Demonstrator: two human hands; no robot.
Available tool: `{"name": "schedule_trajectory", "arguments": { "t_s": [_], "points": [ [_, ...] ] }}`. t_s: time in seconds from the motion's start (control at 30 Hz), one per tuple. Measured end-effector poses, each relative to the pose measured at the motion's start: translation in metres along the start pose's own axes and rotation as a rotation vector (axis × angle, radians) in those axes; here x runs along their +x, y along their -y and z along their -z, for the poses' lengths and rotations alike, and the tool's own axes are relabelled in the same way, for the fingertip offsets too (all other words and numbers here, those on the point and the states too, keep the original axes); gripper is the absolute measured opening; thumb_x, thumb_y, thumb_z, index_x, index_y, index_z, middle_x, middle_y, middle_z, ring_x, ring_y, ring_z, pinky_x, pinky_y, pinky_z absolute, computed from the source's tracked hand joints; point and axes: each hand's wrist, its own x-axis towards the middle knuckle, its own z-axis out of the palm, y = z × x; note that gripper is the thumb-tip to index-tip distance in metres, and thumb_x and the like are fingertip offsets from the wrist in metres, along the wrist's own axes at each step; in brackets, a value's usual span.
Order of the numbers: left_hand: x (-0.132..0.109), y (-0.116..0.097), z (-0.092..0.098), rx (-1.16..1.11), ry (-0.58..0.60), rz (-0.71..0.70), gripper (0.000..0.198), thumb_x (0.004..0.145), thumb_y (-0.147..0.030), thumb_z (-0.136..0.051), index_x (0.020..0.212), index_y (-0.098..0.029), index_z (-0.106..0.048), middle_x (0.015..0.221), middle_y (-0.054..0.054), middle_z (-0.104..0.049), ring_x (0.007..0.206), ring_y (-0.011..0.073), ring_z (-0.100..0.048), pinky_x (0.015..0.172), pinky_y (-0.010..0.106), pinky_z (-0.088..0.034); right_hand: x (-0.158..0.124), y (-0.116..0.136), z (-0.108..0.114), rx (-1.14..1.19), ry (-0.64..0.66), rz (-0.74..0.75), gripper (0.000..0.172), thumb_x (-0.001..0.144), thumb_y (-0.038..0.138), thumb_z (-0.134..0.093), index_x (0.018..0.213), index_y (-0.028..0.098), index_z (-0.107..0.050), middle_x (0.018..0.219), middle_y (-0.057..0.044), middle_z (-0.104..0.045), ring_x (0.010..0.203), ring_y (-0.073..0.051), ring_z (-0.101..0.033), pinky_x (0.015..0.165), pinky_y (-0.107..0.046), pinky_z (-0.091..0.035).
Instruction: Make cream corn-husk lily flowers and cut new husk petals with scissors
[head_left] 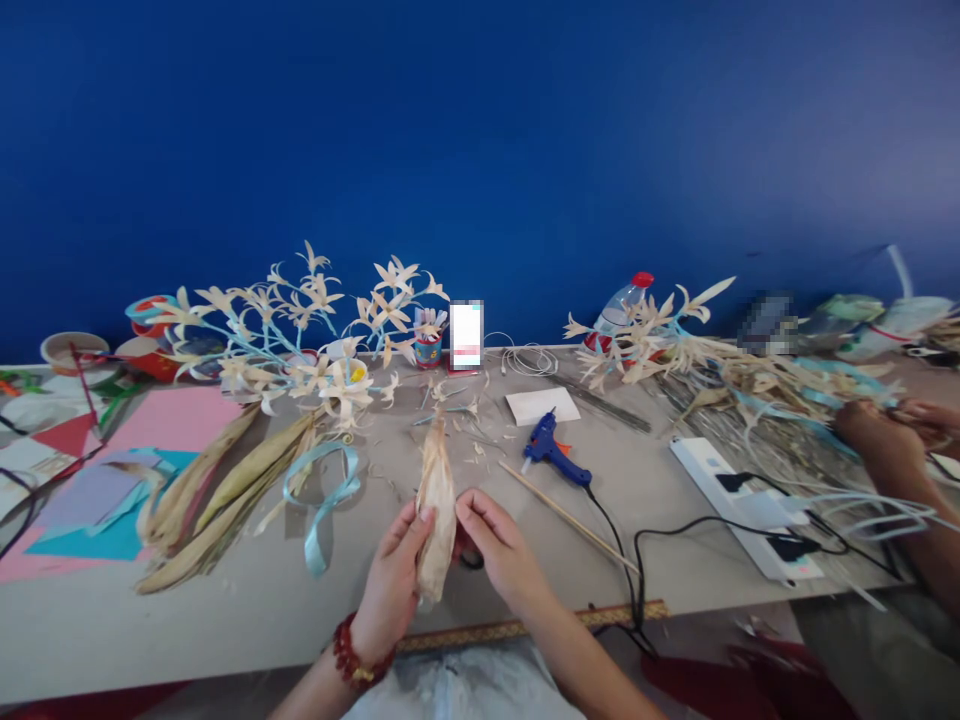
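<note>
My left hand [394, 580], with a red bead bracelet on the wrist, grips the lower part of a dried corn husk [437, 490] that stands upright over the table's front edge. My right hand [491, 545] is closed beside the husk's right edge, with something dark, perhaps scissors, partly hidden under its fingers. Finished husk flowers on pale blue stems [300, 330] lie at the back left.
A blue glue gun [551, 452] with a black cord, a thin wooden stick [562, 515], a white power strip [742, 510], more husks [225, 490] and blue ribbon [330, 490], coloured paper [112, 480] at left. Another person's hands [892, 435] work husks at right.
</note>
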Motion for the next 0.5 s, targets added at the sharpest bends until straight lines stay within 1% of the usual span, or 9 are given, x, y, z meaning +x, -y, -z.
{"name": "schedule_trajectory", "arguments": {
  "t_s": [0.13, 0.2, 0.27, 0.4, 0.43, 0.5],
  "points": [
    [0.002, 0.007, 0.003, 0.043, -0.075, -0.1, 0.044, 0.064, -0.047, -0.077, 0.094, -0.017, -0.066, 0.081, 0.004, -0.074, 0.073, 0.0208, -0.07, 0.061, 0.027, -0.055, -0.004, 0.001, 0.002, -0.137, 0.104, -0.008, 0.039, 0.075, 0.054, -0.069, 0.07, 0.019, -0.054, 0.061, 0.005, -0.049, 0.054, -0.01, -0.047, 0.051, -0.022, -0.04],
    [0.001, 0.008, 0.003, 0.015, -0.128, -0.093, 0.044, 0.062, -0.047, -0.078, 0.093, -0.017, -0.066, 0.081, 0.003, -0.074, 0.072, 0.0201, -0.069, 0.06, 0.026, -0.055, -0.006, -0.001, 0.004, -0.146, 0.14, -0.028, 0.039, 0.077, 0.054, -0.067, 0.067, 0.018, -0.054, 0.059, 0.004, -0.051, 0.053, -0.011, -0.049, 0.051, -0.022, -0.04],
    [0.0, 0.007, 0.001, -0.02, -0.157, -0.055, 0.041, 0.062, -0.045, -0.079, 0.091, -0.019, -0.066, 0.078, 0.003, -0.074, 0.07, 0.0205, -0.069, 0.057, 0.026, -0.054, -0.007, -0.005, 0.006, -0.067, 0.18, -0.055, 0.04, 0.08, 0.055, -0.064, 0.068, 0.018, -0.054, 0.06, 0.003, -0.055, 0.053, -0.011, -0.053, 0.052, -0.023, -0.041],
    [-0.002, 0.004, -0.004, -0.054, -0.093, -0.004, 0.031, 0.068, -0.045, -0.075, 0.087, -0.022, -0.066, 0.07, 0.002, -0.071, 0.065, 0.0222, -0.068, 0.052, 0.028, -0.053, -0.01, -0.01, 0.01, 0.087, 0.206, -0.091, 0.037, 0.077, 0.052, -0.068, 0.073, 0.018, -0.055, 0.062, 0.002, -0.058, 0.053, -0.011, -0.055, 0.054, -0.024, -0.043],
    [-0.002, 0.004, -0.006, -0.045, -0.085, -0.011, 0.03, 0.069, -0.046, -0.074, 0.086, -0.022, -0.066, 0.07, 0.003, -0.071, 0.065, 0.0224, -0.068, 0.053, 0.029, -0.053, -0.01, -0.01, 0.011, 0.09, 0.205, -0.094, 0.036, 0.076, 0.05, -0.07, 0.074, 0.018, -0.055, 0.063, 0.002, -0.059, 0.054, -0.011, -0.055, 0.055, -0.024, -0.044],
    [-0.001, 0.004, -0.007, -0.015, -0.107, -0.044, 0.03, 0.07, -0.046, -0.073, 0.084, -0.021, -0.066, 0.072, 0.003, -0.071, 0.065, 0.0222, -0.067, 0.054, 0.029, -0.052, -0.012, -0.008, 0.012, 0.038, 0.202, -0.083, 0.033, 0.075, 0.045, -0.073, 0.073, 0.017, -0.056, 0.064, 0.002, -0.059, 0.055, -0.011, -0.055, 0.056, -0.023, -0.043]
  ]
}}
